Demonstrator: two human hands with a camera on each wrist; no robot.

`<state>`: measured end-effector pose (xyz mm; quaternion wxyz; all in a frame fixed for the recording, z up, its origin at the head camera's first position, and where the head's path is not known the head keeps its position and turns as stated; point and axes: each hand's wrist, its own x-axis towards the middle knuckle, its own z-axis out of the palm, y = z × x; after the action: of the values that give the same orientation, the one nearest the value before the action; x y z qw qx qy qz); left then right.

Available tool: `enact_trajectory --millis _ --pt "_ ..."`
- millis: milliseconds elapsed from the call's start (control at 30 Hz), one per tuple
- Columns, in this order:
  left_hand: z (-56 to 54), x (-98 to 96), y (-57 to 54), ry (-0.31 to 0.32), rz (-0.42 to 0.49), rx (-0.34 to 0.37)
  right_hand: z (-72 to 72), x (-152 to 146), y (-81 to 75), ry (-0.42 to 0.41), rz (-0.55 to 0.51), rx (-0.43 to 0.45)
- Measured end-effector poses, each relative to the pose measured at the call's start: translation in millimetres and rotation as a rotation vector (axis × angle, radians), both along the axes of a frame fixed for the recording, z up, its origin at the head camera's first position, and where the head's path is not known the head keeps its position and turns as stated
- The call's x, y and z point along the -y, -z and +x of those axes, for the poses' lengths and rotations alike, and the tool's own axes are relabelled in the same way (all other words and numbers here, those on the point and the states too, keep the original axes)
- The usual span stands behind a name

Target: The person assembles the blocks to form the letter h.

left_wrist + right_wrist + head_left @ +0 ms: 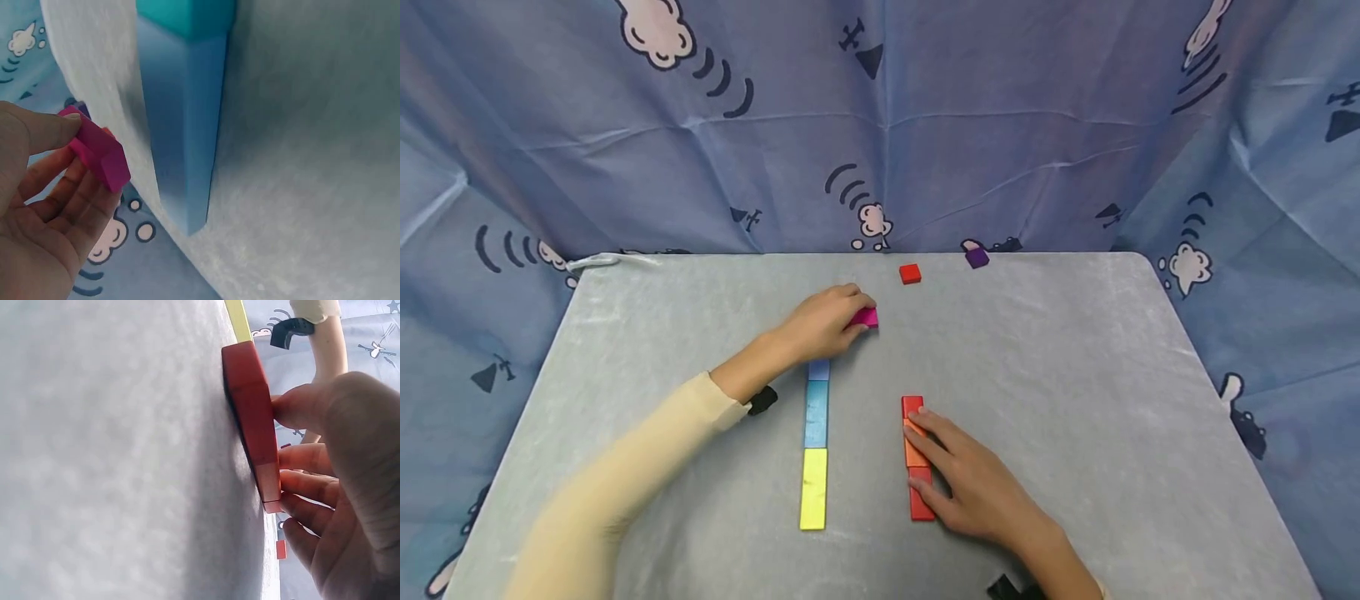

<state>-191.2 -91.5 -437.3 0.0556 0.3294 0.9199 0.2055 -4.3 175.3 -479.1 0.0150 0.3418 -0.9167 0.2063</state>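
Observation:
My left hand [823, 323] pinches a small magenta block [866, 317] between thumb and fingers, held beyond the far end of a row of blocks. That row runs from a yellow block [813, 489] through a light blue block [816, 414] to a blue block [819, 370], partly hidden by the hand. The left wrist view has the magenta block [100, 153] at the fingertips. My right hand [973, 483] rests its fingertips on a second row: a red block [912, 405] at the far end, an orange block [914, 455] and a nearer red block [921, 505].
Toward the back of the grey cloth-covered table [1075, 375] lies a loose red block [910, 274]. A purple block [977, 257] sits right at the back edge. A blue patterned curtain [1000, 125] hangs behind the table and along both sides.

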Motion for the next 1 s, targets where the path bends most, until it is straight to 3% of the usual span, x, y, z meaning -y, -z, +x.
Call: enact_trajectory --millis 233,400,667,1000 --pt "23.2 2.5 7.3 0.059 -0.003 0.022 0.2 0 -0.3 -0.001 -0.002 0.0" --pt "34.5 3.0 10.4 0.065 0.001 0.028 0.3 0 -0.5 0.005 0.006 0.012" --pt "48.1 3.1 18.4 0.113 -0.002 0.001 1.1 0 -0.5 0.004 -0.003 -0.01" --pt "55.9 4.8 22.7 0.106 -0.007 0.004 0.8 1 -1.1 0.001 -0.005 -0.017"
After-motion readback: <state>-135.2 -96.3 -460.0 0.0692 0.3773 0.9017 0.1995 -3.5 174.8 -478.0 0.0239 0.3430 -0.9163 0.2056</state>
